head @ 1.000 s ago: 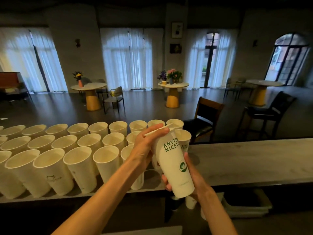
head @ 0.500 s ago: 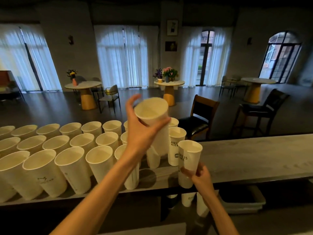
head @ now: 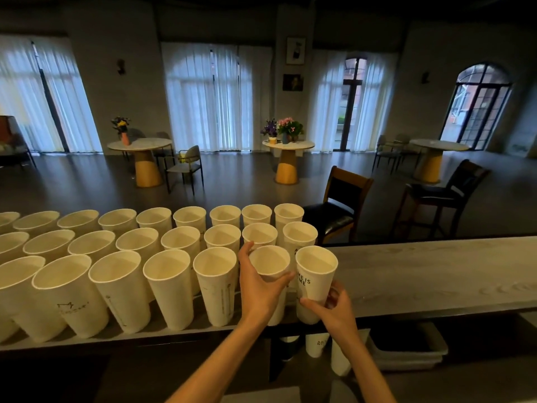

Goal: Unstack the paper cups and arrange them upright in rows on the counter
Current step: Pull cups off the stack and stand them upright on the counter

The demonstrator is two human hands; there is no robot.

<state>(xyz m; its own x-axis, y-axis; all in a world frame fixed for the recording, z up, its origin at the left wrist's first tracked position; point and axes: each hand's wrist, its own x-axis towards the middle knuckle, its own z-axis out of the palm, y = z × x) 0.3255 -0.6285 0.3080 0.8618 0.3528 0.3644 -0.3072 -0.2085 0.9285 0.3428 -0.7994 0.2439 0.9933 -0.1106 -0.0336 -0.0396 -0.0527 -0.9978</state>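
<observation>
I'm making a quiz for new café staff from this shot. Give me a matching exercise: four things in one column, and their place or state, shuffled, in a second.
Things:
1. left hand
2. right hand
3. grey tub
4. pink flowers

Places or states:
A. under the counter, at the right
B. on a round table across the room
C. grips the plain cup at the end of the front row
D. holds the lettered cup near its base

Pairs: 1-C, 2-D, 3-A, 4-B
</observation>
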